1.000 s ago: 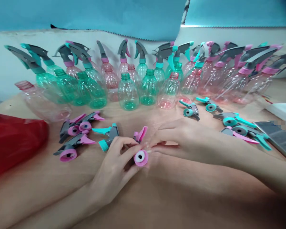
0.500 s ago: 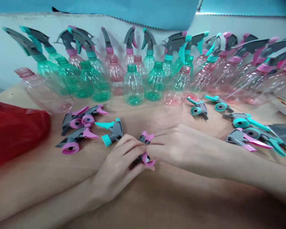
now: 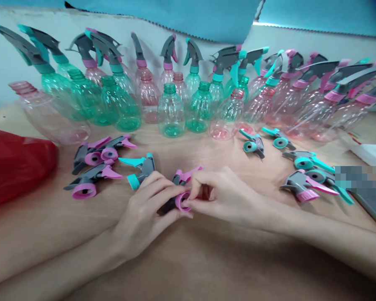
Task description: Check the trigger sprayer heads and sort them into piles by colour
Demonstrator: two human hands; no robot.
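Observation:
My left hand (image 3: 150,209) is closed around a grey and pink trigger spray head (image 3: 182,177), whose pink collar faces me. At the mouth of that collar, the thumb and forefinger of my right hand (image 3: 225,192) are pinched together. Whatever lies between those fingertips is too small or hidden to make out. Just beyond my left fingers is a grey and turquoise spray head (image 3: 141,169). Several grey and pink spray heads (image 3: 84,191) lie to the left of it.
Spray bottles line the back, some with heads fitted, others open-necked like the clear green bottle (image 3: 171,113) and the tilted pink bottle (image 3: 50,110). A red plastic bag (image 3: 19,167) lies at left. More loose turquoise spray heads (image 3: 303,162) and a dark flat object (image 3: 371,209) are at right.
My right hand has turned and drawn slightly back, its thumb and forefinger now pinching at the collar's opening. The held spray head's pink trigger and collar show more. The view has shifted a little.

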